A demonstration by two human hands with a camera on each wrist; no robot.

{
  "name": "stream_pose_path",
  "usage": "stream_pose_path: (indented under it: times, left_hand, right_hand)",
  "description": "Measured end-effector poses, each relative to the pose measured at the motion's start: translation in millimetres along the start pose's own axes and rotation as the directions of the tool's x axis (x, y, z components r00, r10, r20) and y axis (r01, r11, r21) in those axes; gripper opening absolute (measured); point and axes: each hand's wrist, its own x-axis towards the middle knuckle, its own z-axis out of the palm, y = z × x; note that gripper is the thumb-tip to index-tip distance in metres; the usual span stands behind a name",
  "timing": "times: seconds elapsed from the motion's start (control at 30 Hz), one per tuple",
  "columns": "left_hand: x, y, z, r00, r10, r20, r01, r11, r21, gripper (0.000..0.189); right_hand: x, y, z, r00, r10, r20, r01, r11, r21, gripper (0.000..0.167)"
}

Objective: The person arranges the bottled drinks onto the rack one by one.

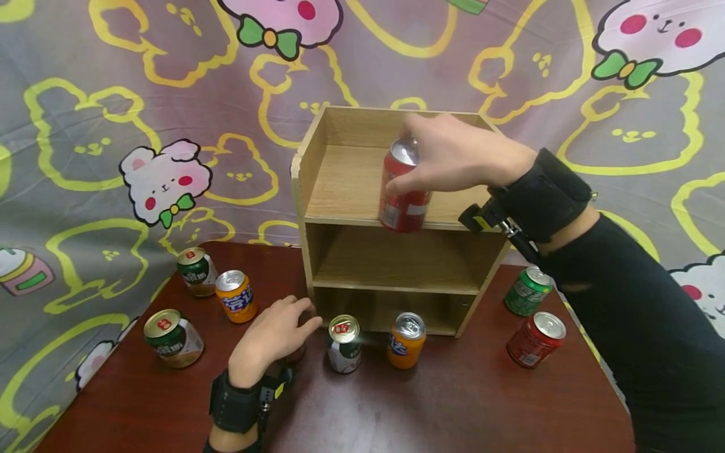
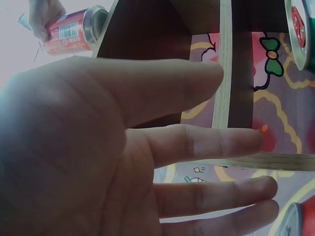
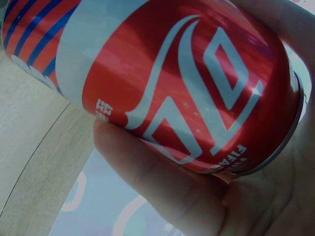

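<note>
My right hand (image 1: 453, 154) grips a red soda can (image 1: 403, 204) near its top, thumb along one side. The can hangs upright before the top level of a small wooden shelf (image 1: 396, 289); in the right wrist view its red side with white lettering (image 3: 197, 93) fills most of the picture. Low over the table, my left hand (image 1: 272, 336) has its fingers extended beside the shelf's lower left corner. Beneath it a dark can (image 1: 296, 353) is mostly hidden. The left wrist view shows straight, spread fingers (image 2: 202, 147) and a red can (image 2: 302, 221) just past them.
A green-and-white can (image 1: 344, 352) and an orange can (image 1: 406, 346) stand before the shelf. At left are another orange can (image 1: 236, 299) and two green cans (image 1: 195, 274). To the right stand a green can (image 1: 527, 294) and a red can (image 1: 532, 343). Patterned cloth (image 1: 226, 94) hangs behind.
</note>
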Motion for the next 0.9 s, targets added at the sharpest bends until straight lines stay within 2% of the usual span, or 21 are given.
stream_pose_path:
  times: [0.43, 0.77, 0.9]
  left_hand:
    - [0.3, 1.0, -0.8, 1.0, -0.005, -0.004, 0.005, 1.0, 0.007, 0.035]
    - [3.4, 1.0, 2.4, 1.0, 0.01, -0.001, -0.01, 1.0, 0.01, 0.032]
    - [4.3, 0.6, 2.6, 1.0, 0.01, -0.002, -0.01, 1.0, 0.007, 0.031]
  right_hand:
    - [22.3, -2, 3, 0.999, -0.022, -0.026, 0.022, 1.0, 0.013, 0.067]
    - [30.5, 3, 15, 0.993, -0.044, -0.111, 0.048, 0.998, 0.031, 0.055]
    - [33.2, 7, 19, 0.989, -0.064, -0.137, 0.064, 0.998, -0.002, 0.055]
